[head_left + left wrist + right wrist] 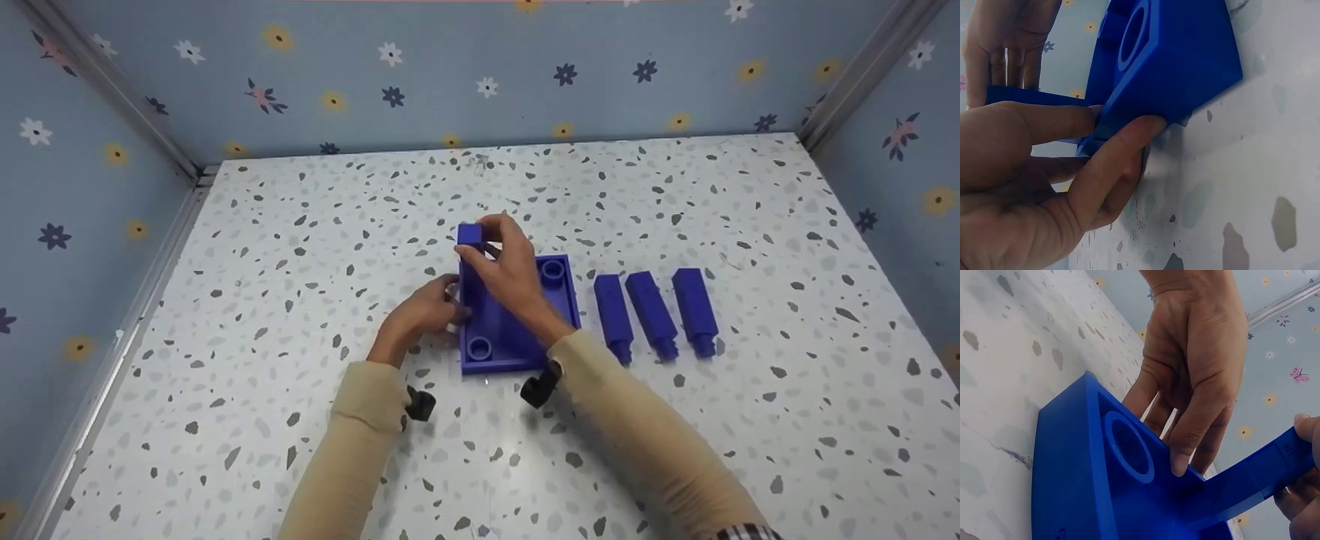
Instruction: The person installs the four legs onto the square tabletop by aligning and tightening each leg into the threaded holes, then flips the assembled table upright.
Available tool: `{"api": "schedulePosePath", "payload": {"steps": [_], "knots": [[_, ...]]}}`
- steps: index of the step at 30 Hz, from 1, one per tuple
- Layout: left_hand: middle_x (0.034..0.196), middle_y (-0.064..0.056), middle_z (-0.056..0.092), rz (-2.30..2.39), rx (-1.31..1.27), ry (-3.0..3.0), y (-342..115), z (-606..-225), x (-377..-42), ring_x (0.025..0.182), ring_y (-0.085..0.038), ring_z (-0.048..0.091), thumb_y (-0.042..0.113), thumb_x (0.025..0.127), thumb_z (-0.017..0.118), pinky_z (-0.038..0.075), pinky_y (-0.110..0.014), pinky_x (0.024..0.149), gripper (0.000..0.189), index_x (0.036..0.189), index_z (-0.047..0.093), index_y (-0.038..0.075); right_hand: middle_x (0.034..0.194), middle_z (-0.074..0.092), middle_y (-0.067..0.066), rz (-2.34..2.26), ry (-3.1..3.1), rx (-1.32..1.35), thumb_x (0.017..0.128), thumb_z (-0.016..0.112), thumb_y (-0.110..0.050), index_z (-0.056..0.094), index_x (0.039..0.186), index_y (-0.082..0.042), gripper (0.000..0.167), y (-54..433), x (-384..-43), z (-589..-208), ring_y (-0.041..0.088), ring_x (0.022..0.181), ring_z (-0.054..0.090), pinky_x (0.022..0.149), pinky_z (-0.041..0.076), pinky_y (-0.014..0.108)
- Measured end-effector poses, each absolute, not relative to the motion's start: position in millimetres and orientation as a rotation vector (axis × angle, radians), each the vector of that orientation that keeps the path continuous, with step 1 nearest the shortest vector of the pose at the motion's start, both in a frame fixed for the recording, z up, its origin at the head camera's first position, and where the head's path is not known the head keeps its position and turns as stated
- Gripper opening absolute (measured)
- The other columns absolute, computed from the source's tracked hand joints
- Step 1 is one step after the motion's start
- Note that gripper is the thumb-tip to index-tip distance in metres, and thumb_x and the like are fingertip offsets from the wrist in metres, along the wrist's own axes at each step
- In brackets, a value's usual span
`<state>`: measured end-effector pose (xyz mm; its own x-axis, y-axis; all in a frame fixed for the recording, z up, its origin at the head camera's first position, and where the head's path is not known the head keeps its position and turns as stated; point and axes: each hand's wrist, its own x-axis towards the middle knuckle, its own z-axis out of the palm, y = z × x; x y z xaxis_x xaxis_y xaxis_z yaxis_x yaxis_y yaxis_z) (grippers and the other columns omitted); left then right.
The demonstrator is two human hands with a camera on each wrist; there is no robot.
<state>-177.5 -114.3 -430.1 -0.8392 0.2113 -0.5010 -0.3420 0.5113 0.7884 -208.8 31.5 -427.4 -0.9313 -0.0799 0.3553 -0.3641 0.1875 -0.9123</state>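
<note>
A blue square tray-like piece [517,366] with raised walls and ring-shaped corner sockets lies open side up on the table. My left hand [424,309] grips its left wall, the thumb on the inner side and the fingers outside. A blue square peg [470,234] stands up from the far left corner, and my right hand [514,270] pinches its upper end. The peg's lower end is hidden, so how deep it sits cannot be told. One ring socket [479,348] shows at the near left, another [553,271] at the far right. My right forearm covers the near right corner.
To the right of the tray lie three more blue pegs: a left one [613,315], a middle one [651,311] and a right one [694,307], their narrower threaded-looking ends toward me. Flower-patterned walls [487,60] enclose the speckled table [337,217] at the back and sides.
</note>
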Motion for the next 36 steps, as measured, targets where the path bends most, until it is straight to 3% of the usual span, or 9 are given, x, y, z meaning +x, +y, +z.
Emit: {"api": "schedulePosePath", "payload": {"steps": [9, 21, 28, 36], "knots": [[0.117, -0.017, 0.061, 1.279, -0.078, 2.232, -116, -431, -179, 0.099, -0.027, 0.065, 0.011, 0.09, 0.059, 0.053, -0.038, 0.081, 0.067, 0.149, 0.028, 0.01, 0.109, 0.06, 0.012, 1.871, -2.237, 0.428, 0.082, 0.075, -0.013, 0.054, 0.111, 0.0, 0.039, 32, -210, -428, 0.02, 0.104, 0.061, 0.091, 0.051, 0.025], [0.117, -0.017, 0.06, 1.331, -0.124, 2.151, -117, -432, -180, 0.096, -0.027, 0.066, 0.01, 0.09, 0.058, 0.056, -0.04, 0.074, 0.069, 0.15, 0.026, 0.014, 0.117, 0.06, 0.013, 1.888, -2.266, 0.443, 0.083, 0.074, -0.015, 0.053, 0.119, 0.002, 0.044, 37, -208, -426, 0.021, 0.11, 0.06, 0.095, 0.049, 0.028], [0.113, -0.01, 0.063, 1.221, -0.154, 2.202, -118, -430, -179, 0.082, -0.025, 0.07, 0.02, 0.091, 0.06, 0.046, -0.054, 0.066, 0.069, 0.151, 0.026, 0.022, 0.118, 0.059, 0.016, 1.913, -2.252, 0.429, 0.083, 0.074, -0.015, 0.053, 0.122, 0.002, 0.047, 46, -208, -431, 0.026, 0.11, 0.06, 0.096, 0.049, 0.035], [0.111, -0.009, 0.065, 1.232, -0.148, 2.198, -119, -430, -179, 0.082, -0.023, 0.069, 0.019, 0.091, 0.06, 0.048, -0.051, 0.069, 0.067, 0.15, 0.028, 0.022, 0.119, 0.056, 0.025, 1.959, -2.251, 0.419, 0.085, 0.07, -0.006, 0.05, 0.123, 0.01, 0.045, 59, -197, -418, 0.039, 0.111, 0.057, 0.098, 0.046, 0.048]]}}
